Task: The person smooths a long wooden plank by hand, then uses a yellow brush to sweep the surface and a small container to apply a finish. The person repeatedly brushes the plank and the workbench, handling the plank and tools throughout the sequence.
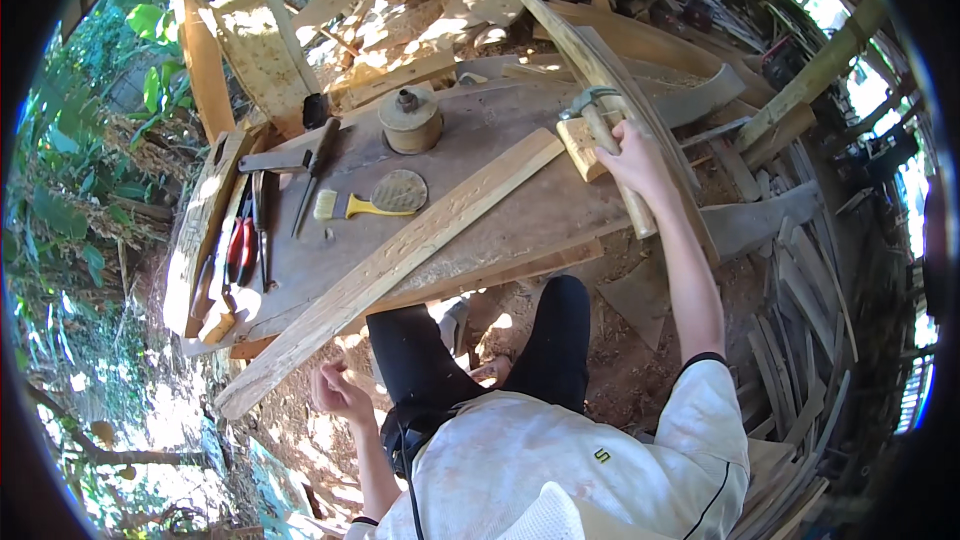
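At the right end of the workbench, my right hand (632, 157) is wrapped round the wooden handle of a hammer (641, 216). The hammer's metal head points away from me, beside a small wooden block (578, 147). A long wooden plank (420, 240) with shallow marks along its face lies diagonally across the bench, its near left end jutting past the edge. Close to that end, my left hand (343, 392) hangs in the air with its fingers loosely curled; nothing shows in it, and it appears apart from the plank.
On the bench (480, 120) are a round pot (410, 120), a yellow-handled brush (365, 205), a round disc (402, 190), a second hammer (275, 161), a thin pointed tool (316, 178) and red-handled pliers (241, 250). Long curved boards (610, 70) lean at the right. Scrap wood (800, 310) is piled around.
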### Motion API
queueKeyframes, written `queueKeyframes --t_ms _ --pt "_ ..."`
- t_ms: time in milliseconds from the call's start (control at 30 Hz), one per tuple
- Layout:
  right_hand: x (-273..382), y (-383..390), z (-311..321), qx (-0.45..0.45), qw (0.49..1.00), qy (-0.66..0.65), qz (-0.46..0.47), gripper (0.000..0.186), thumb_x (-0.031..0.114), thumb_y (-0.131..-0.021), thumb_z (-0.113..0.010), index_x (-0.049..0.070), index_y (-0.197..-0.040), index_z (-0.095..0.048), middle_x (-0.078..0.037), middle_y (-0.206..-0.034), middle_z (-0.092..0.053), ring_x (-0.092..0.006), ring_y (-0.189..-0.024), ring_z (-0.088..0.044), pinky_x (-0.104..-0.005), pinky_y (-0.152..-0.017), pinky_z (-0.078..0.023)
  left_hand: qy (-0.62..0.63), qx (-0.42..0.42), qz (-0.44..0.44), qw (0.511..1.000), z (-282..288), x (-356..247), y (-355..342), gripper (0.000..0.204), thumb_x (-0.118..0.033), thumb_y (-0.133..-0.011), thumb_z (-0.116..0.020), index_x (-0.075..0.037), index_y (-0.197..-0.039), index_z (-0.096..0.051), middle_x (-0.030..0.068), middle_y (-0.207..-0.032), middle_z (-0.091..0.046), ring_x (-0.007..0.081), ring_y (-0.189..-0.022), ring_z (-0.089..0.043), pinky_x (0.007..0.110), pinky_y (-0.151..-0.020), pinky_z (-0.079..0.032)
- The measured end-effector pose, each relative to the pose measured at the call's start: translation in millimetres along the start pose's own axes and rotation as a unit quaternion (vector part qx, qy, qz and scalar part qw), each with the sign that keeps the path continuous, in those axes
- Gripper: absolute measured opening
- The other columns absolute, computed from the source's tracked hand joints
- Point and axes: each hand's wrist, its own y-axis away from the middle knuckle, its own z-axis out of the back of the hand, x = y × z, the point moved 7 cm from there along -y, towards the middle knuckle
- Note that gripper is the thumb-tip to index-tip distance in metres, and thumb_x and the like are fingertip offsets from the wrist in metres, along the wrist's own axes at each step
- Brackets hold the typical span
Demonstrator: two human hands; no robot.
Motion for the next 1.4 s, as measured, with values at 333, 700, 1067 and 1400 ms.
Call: queueKeyframes --t_ms 333,700,1067,1400 --pt "13 32 13 0.085 0.993 0.087 -0.003 0.060 0.037 -0.087 -0.077 0.001 -0.130 -0.054 -0.027 -0.105 -0.072 -0.0442 -0.099 -0.070 -0.0505 -0.088 -0.055 0.313 -0.094 0.444 0.834 3 84 0 0.061 -0.067 -0.097 -0.056 -0.008 -0.112 -0.061 0.0023 -0.081 -0.060 0.0123 -0.071 -0.053 0.029 -0.060 -0.043" --pt "106 73 26 -0.088 0.992 0.023 0.086 0.054 0.031 -0.092 -0.071 0.006 -0.137 -0.055 -0.022 -0.123 -0.067 -0.0376 -0.111 -0.067 -0.0445 -0.095 -0.055 0.303 -0.156 0.407 0.847 21 107 -20 0.037 -0.044 -0.101 -0.063 -0.008 -0.110 -0.061 0.0016 -0.091 -0.064 0.0098 -0.072 -0.056 0.025 -0.058 -0.044" --pt "284 80 -167 0.140 0.915 -0.123 0.357 0.043 0.032 -0.104 -0.054 -0.001 -0.131 -0.062 -0.021 -0.143 -0.058 -0.0305 -0.140 -0.050 -0.0428 -0.120 -0.036 0.292 -0.228 0.299 0.879 49 90 -24 0.065 -0.036 -0.108 -0.047 0.013 -0.149 -0.036 0.0272 -0.141 -0.053 0.0356 -0.132 -0.053 0.048 -0.118 -0.040" --pt "318 132 -96 0.129 0.835 -0.370 0.385 0.029 0.007 -0.096 -0.064 0.001 -0.125 -0.066 -0.016 -0.138 -0.065 -0.0257 -0.122 -0.067 -0.0373 -0.094 -0.060 0.502 -0.227 0.087 0.830 70 11 -71 0.054 -0.033 -0.106 -0.038 0.006 -0.144 -0.039 0.0282 -0.131 -0.056 0.0377 -0.115 -0.062 0.048 -0.106 -0.049"
